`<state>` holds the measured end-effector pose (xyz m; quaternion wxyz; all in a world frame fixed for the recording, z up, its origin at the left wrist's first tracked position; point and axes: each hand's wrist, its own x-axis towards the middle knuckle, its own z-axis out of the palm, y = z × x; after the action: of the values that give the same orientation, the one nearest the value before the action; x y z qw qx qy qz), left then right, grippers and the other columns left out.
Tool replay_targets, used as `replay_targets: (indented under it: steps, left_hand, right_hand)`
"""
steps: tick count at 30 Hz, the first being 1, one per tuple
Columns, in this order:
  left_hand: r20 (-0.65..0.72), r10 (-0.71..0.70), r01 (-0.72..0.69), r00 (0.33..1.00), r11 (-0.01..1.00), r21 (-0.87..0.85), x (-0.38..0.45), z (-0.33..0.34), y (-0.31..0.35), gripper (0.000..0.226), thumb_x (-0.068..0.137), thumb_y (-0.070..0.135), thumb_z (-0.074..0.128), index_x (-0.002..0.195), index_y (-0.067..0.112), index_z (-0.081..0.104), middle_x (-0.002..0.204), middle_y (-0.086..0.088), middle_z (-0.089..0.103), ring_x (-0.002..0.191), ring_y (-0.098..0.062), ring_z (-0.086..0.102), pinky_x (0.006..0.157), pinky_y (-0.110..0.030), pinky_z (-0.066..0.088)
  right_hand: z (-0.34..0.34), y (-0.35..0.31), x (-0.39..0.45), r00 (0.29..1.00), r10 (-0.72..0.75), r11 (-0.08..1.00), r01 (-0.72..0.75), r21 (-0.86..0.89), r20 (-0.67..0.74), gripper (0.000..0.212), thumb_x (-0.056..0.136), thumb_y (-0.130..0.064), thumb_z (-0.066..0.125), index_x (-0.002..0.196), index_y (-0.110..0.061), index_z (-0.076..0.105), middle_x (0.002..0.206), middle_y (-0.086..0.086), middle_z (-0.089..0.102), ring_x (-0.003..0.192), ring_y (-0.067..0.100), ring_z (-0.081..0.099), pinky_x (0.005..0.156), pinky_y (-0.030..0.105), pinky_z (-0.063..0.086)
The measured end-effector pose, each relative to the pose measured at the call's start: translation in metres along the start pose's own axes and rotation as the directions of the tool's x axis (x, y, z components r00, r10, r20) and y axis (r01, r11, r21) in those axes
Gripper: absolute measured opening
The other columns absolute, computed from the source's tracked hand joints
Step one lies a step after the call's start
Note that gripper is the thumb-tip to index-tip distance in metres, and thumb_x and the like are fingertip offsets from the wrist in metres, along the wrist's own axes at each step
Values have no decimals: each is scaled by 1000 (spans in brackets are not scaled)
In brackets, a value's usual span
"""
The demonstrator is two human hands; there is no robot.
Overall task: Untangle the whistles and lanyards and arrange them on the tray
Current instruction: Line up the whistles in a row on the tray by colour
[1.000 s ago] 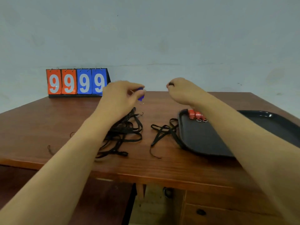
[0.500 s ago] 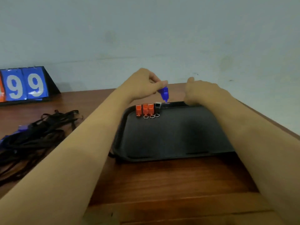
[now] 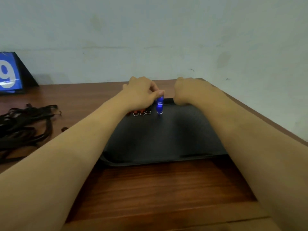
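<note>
My left grip [image 3: 141, 92] pinches the blue whistle [image 3: 160, 105] by its top end, thumb and fingers curled round it, the whistle hanging upright with its ring touching or just above the tray [image 3: 166, 157] floor near the far rim. Just left of that grip, partly under my hand, I see three rings [image 3: 142, 113] in a row on the tray, with bits of orange whistles [image 3: 129, 113] showing beside them. My right grip [image 3: 188, 90] sits just right of the whistle, apart from it, fingers curled downward at the tray's far rim; I cannot tell if it grasps anything. Well to the left of both grips, the black lanyards [image 3: 25, 124] lie in a tangled heap on the desk [image 3: 158, 189]. A blue scoreboard [image 3: 10, 74] stands beyond them, by the wall
</note>
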<state>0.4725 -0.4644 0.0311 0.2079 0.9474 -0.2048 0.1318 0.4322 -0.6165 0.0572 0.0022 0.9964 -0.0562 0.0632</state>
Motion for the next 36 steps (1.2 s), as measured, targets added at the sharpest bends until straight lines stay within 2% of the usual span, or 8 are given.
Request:
replay_targets:
  steps: [4, 7, 11, 14, 18, 25, 30, 36]
  left_hand:
    - [-17, -32, 31, 999, 997, -76, 1, -1, -2, 36, 98, 52, 51, 69, 34, 62, 51, 22, 54, 75, -12, 51, 102, -57, 45]
    - [-27, -19, 18, 999, 999, -40, 4, 1, -1, 36, 100, 48, 49, 70, 32, 61, 58, 17, 51, 85, -22, 54, 98, -56, 46]
    - [-27, 10, -12, 1000, 999, -53, 4, 1, 3, 43, 102, 43, 46, 62, 27, 56, 45, 12, 52, 69, -15, 47, 80, -42, 41]
    - [-17, 5, -4, 1000, 999, 37, 2, 3, 2, 33, 100, 48, 48, 77, 30, 65, 66, 16, 54, 103, -28, 55, 96, -51, 45]
    - [-36, 20, -16, 999, 994, 109, 1, 8, 2, 26, 100, 50, 48, 90, 33, 65, 96, 6, 62, 117, -28, 51, 95, -46, 41]
    - [-40, 134, -127, 990, 983, 136, 3, 1, -5, 29, 102, 44, 46, 111, 30, 69, 102, 7, 62, 116, -26, 52, 104, -48, 37]
    - [106, 207, -222, 972, 964, 146, -6, -11, -7, 33, 92, 54, 49, 123, 48, 61, 123, 6, 58, 123, -26, 41, 108, -52, 34]
    - [179, 186, -225, 966, 948, 224, -10, -5, -3, 36, 92, 55, 61, 126, 46, 62, 136, 9, 54, 124, -23, 36, 103, -48, 34]
  right_hand:
    - [3, 0, 2, 1000, 3, 999, -3, 43, -5, 35, 94, -15, 57, 127, -9, 49, 78, 5, 44, 90, 25, 55, 85, 39, 46]
    - [4, 0, 3, 1000, -5, 999, 5, 54, -4, 24, 95, -17, 58, 115, -13, 44, 78, 5, 43, 89, 25, 54, 83, 39, 46]
    - [0, 1, 0, 1000, -5, 998, 6, 63, -17, 24, 94, -19, 59, 106, -14, 38, 78, 4, 42, 87, 25, 51, 78, 38, 39]
    - [0, 0, -1, 1000, -6, 998, 8, 70, -21, 22, 95, -19, 58, 106, -14, 39, 78, 3, 41, 88, 25, 51, 78, 38, 39]
    - [5, -1, 0, 999, -36, 998, 38, 59, -28, 21, 95, -20, 57, 105, -14, 40, 78, 2, 41, 88, 25, 53, 77, 38, 40]
    - [3, -3, -2, 999, -38, 998, 40, 47, -38, 18, 95, -20, 58, 104, -15, 43, 80, 3, 46, 68, 19, 47, 73, 37, 41]
    - [2, -2, -6, 999, -43, 997, 44, 63, -17, 22, 96, -24, 60, 106, -16, 42, 86, 4, 46, 82, 23, 52, 76, 38, 41]
    - [3, -1, -7, 998, -41, 997, 43, 67, -39, 31, 97, -26, 59, 124, -13, 52, 98, 5, 49, 88, 27, 51, 75, 38, 38]
